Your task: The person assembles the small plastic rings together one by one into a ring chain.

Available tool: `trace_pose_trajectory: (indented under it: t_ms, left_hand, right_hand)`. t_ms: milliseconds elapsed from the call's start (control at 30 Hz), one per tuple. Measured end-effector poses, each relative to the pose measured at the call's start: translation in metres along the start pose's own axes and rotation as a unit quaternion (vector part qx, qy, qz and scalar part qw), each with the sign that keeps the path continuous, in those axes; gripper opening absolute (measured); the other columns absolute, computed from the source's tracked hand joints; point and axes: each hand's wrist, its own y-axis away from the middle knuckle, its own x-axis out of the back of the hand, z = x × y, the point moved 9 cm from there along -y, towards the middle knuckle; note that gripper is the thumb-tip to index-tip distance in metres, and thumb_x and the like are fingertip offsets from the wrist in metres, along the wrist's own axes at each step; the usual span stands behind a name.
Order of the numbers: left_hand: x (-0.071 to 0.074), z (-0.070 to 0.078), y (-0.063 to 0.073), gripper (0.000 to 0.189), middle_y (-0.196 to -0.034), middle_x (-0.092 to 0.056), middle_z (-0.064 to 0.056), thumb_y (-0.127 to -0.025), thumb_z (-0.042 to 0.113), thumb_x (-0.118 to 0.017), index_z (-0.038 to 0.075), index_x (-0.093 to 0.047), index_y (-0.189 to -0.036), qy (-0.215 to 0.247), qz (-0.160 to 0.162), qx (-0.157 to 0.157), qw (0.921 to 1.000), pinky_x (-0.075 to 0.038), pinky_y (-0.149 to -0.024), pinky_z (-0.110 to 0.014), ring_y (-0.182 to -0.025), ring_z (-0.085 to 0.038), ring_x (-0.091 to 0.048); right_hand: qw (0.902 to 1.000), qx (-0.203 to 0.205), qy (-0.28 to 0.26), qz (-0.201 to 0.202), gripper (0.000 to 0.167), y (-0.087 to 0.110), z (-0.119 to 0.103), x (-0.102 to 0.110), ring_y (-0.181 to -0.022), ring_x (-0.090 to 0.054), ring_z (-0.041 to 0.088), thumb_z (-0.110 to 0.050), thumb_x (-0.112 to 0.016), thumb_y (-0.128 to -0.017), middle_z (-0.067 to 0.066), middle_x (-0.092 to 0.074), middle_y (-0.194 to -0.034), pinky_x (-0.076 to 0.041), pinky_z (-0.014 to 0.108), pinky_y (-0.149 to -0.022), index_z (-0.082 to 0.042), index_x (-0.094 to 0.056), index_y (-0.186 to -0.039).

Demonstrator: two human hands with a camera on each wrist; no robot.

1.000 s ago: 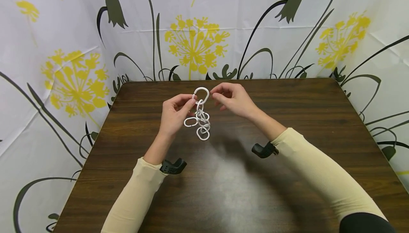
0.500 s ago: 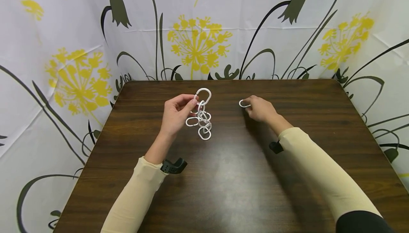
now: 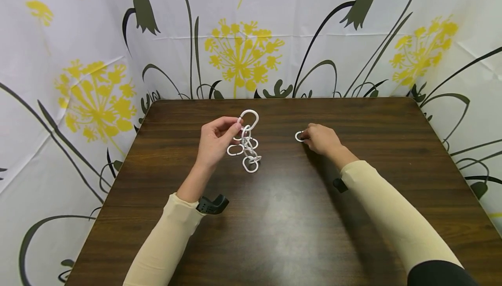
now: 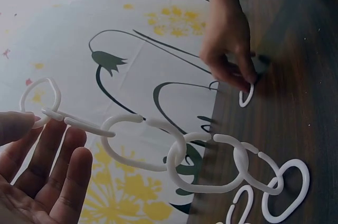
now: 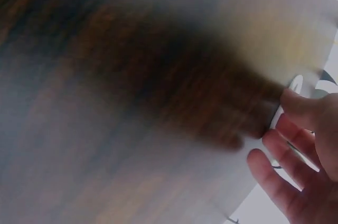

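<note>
My left hand (image 3: 215, 140) pinches the top link of a white plastic chain (image 3: 247, 141) between thumb and fingers. The chain (image 4: 206, 163) hangs down from it in several interlinked oval rings, each with a small gap. Loose white links (image 3: 235, 150) lie on the table beside its lower end. Further right, my right hand (image 3: 319, 138) pinches a single white oval link (image 3: 299, 136) low at the table's surface. In the right wrist view, that link (image 5: 297, 82) shows between the thumb and fingertips; part of it is hidden by them.
The dark wooden table (image 3: 274, 216) reaches back to a white curtain (image 3: 310, 24) printed with yellow and green flowers. Black wrist cameras sit on both forearms, one of them a left wrist camera (image 3: 213, 204).
My right hand has gone from beside the chain's top link to the right and down to a single link, then drawn slightly nearer with it. My left hand stays nearly still with the chain.
</note>
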Motion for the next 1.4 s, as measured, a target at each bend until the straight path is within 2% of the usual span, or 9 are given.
trace_pose_trajectory:
  t_ms: [300, 433, 567, 667, 767, 967, 1067, 1200, 1400]
  left_hand:
    - [0.0, -0.001, 0.0, 0.022, -0.09, -0.079, 0.008, -0.101, -0.004, -0.069, -0.019, -0.069, -0.116, -0.004, -0.003, -0.001, 1.0, -0.063, -0.064, -0.021, -0.076, -0.005, -0.073]
    - [0.0, -0.002, 0.0, 0.021, -0.09, -0.079, 0.009, -0.101, -0.004, -0.069, -0.019, -0.07, -0.116, -0.007, -0.002, 0.001, 1.0, -0.064, -0.064, -0.024, -0.076, -0.004, -0.072]
    - [-0.001, -0.001, 0.0, 0.02, -0.09, -0.079, 0.006, -0.101, -0.005, -0.069, -0.019, -0.07, -0.115, -0.007, -0.001, -0.001, 1.0, -0.063, -0.062, -0.022, -0.075, -0.004, -0.072]
    - [-0.002, -0.002, 0.0, 0.021, -0.091, -0.079, 0.007, -0.1, -0.005, -0.069, -0.018, -0.07, -0.116, -0.01, -0.005, 0.002, 0.9999, -0.063, -0.063, -0.021, -0.075, -0.003, -0.072]
    - [-0.003, -0.003, 0.0, 0.02, -0.091, -0.079, 0.007, -0.1, -0.005, -0.07, -0.018, -0.071, -0.116, -0.015, -0.005, 0.004, 0.9999, -0.063, -0.062, -0.021, -0.075, -0.002, -0.071]
    - [-0.003, -0.002, 0.0, 0.019, -0.088, -0.078, 0.005, -0.1, -0.004, -0.071, -0.016, -0.073, -0.114, -0.023, -0.002, -0.001, 0.9997, -0.063, -0.062, -0.022, -0.073, -0.003, -0.071]
    - [-0.004, -0.001, 0.0, 0.02, -0.086, -0.076, 0.009, -0.1, -0.002, -0.071, -0.016, -0.072, -0.115, -0.035, -0.007, -0.002, 0.9994, -0.064, -0.063, -0.023, -0.074, -0.003, -0.071]
    - [-0.007, 0.0, 0.001, 0.02, -0.085, -0.074, 0.008, -0.101, 0.0, -0.072, -0.015, -0.073, -0.114, -0.049, -0.011, -0.002, 0.9988, -0.064, -0.063, -0.023, -0.075, -0.007, -0.072]
    - [-0.01, 0.002, 0.001, 0.019, -0.089, -0.076, -0.017, -0.101, 0.003, -0.073, -0.012, -0.075, -0.112, -0.066, -0.014, -0.016, 0.9976, -0.061, -0.061, -0.019, -0.074, -0.008, -0.072]
  right_hand:
    - [0.9999, -0.011, -0.003, -0.004, 0.013, 0.001, 0.002, 0.0, -0.098, -0.073, 0.032, -0.016, -0.069, -0.103, 0.01, -0.074, -0.105, -0.061, 0.055, -0.085, -0.008, -0.078, -0.108]
    - [0.9965, -0.029, -0.078, -0.006, 0.014, -0.003, 0.001, 0.008, -0.088, -0.068, 0.028, -0.017, -0.065, -0.104, 0.01, -0.075, -0.099, -0.058, 0.05, -0.08, -0.007, -0.075, -0.108]
    - [0.9832, -0.032, -0.176, 0.033, 0.019, -0.003, -0.005, 0.029, -0.086, -0.067, 0.026, -0.016, -0.064, -0.106, 0.014, -0.076, -0.099, -0.054, 0.041, -0.077, -0.002, -0.075, -0.113]
    - [0.9637, -0.021, -0.254, 0.08, 0.021, -0.001, -0.016, 0.052, -0.081, -0.069, 0.021, -0.014, -0.066, -0.107, 0.018, -0.078, -0.101, -0.055, 0.03, -0.073, 0.002, -0.076, -0.116]
    - [0.9348, -0.001, -0.333, 0.123, 0.021, 0.002, -0.032, 0.076, -0.073, -0.069, 0.014, -0.013, -0.068, -0.107, 0.022, -0.077, -0.099, -0.06, 0.023, -0.067, 0.004, -0.076, -0.117]
    - [0.866, 0.061, -0.466, 0.171, 0.019, 0.015, -0.075, 0.118, -0.075, -0.071, 0.003, -0.004, -0.065, -0.106, 0.026, -0.074, -0.098, -0.066, 0.025, -0.069, 0.011, -0.074, -0.114]
    - [0.845, 0.094, -0.498, 0.171, 0.018, 0.021, -0.096, 0.129, -0.077, -0.072, 0.004, 0.0, -0.064, -0.106, 0.022, -0.073, -0.098, -0.067, 0.028, -0.07, 0.014, -0.073, -0.112]
    - [0.8446, 0.123, -0.497, 0.158, 0.015, 0.026, -0.117, 0.133, -0.075, -0.073, 0.01, 0.002, -0.065, -0.104, 0.023, -0.074, -0.093, -0.067, 0.03, -0.069, 0.013, -0.074, -0.11]
    - [0.8602, 0.141, -0.468, 0.145, 0.012, 0.025, -0.133, 0.129, -0.075, -0.073, 0.013, 0.002, -0.07, -0.102, 0.024, -0.074, -0.095, -0.067, 0.033, -0.071, 0.01, -0.077, -0.108]
